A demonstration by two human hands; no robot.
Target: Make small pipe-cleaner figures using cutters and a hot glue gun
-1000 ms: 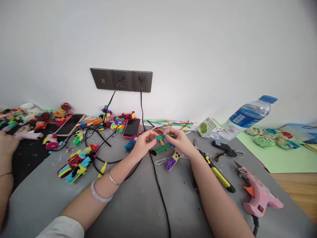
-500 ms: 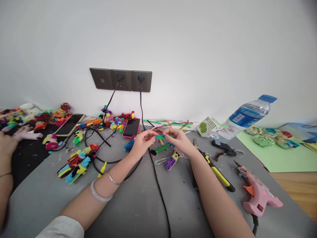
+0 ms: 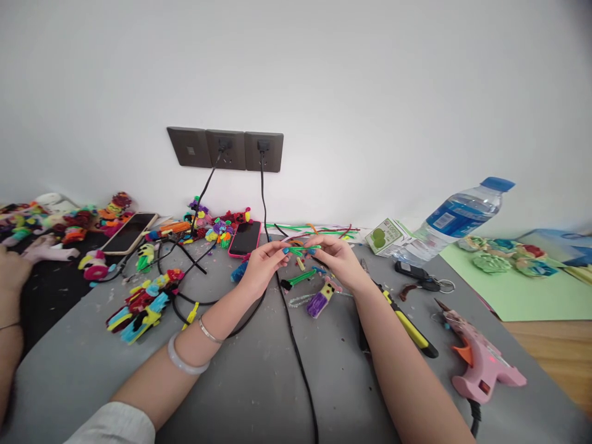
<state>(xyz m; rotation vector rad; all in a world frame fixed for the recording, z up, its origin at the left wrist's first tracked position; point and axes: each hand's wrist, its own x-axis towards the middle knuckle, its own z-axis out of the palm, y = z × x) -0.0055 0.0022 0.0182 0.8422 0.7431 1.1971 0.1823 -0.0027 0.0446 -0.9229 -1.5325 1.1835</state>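
Note:
Between my two hands is a green pipe cleaner, bent into short lengths, held above the grey table. My left hand pinches its left end between thumb and finger. On the other side, my right hand pinches its right end; both hands are closed. Just below them lie a green and black pipe-cleaner piece and a small purple and yellow pipe-cleaner figure. A blue fuzzy piece sits partly behind my left hand.
Pliers with yellow-black handles, car keys and a pink glue gun lie right. A water bottle leans beside a juice carton. Black cables cross the table. Another person's hand holds a pink glue gun at left.
My hands have moved slightly apart, and more of the green pipe cleaner shows between the fingertips. The things on the table have stayed where they were.

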